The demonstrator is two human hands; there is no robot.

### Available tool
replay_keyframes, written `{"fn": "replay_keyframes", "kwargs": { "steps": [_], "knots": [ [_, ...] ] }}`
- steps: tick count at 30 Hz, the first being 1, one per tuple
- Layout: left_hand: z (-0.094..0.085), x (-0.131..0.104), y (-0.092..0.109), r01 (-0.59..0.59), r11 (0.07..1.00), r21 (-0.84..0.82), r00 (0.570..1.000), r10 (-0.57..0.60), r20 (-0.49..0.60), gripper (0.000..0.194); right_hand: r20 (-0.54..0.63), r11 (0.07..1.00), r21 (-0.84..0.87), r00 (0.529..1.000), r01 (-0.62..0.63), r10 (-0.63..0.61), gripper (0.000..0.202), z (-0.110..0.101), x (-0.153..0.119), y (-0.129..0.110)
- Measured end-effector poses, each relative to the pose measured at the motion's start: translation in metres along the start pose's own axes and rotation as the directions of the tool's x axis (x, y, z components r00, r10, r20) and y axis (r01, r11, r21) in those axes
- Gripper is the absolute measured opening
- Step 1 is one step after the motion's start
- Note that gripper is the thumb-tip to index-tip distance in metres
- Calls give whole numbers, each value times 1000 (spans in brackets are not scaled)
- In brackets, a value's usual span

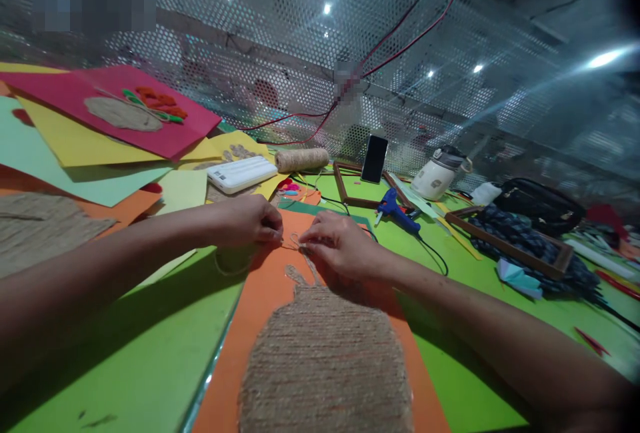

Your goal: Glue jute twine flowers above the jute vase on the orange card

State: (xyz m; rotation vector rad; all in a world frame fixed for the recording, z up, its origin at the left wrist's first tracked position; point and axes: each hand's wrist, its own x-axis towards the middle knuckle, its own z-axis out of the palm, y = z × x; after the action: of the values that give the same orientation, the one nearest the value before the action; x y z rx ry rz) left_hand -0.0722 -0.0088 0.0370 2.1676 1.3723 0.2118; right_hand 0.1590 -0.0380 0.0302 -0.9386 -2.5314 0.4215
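Note:
An orange sheet lies in front of me with a vase-like shape of twine rows covering its lower part. Above the shape's neck, thin twine forms a small loop between my hands. My left hand pinches the twine from the left, fingers closed. From the right, my right hand is closed on the same twine, thumb and fingertips together. A twine leaf shape stands beside the stem below my fingers. The exact grip points are partly hidden by my fingers.
Behind my hands lie a blue glue gun, a twine roll, a white power bank and a phone. Coloured sheets pile up left. A wooden frame, a flask and a black pouch stand right.

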Motion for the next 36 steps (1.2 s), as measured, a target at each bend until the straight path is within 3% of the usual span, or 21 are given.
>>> {"fn": "replay_keyframes", "kwargs": {
  "steps": [9, 15, 21, 36],
  "knots": [
    [13, 0, 14, 20, 995, 99, 995, -10, -96, 13, -47, 999, 21, 999, -26, 27, 15, 0, -3, 7],
    [22, -4, 12, -57, 978, 200, 981, 92, -170, 17, -83, 996, 83, 996, -37, 44, 24, 5, -8, 14],
    [27, -9, 19, -34, 959, 281, 969, 101, -227, 19, -46, 997, 67, 999, 28, -25, 21, 8, -12, 9],
    [31, -6, 10, -63, 958, 279, 960, 134, -245, 21, -65, 998, 40, 996, 58, -55, 18, 9, -14, 6]
  ]
}}
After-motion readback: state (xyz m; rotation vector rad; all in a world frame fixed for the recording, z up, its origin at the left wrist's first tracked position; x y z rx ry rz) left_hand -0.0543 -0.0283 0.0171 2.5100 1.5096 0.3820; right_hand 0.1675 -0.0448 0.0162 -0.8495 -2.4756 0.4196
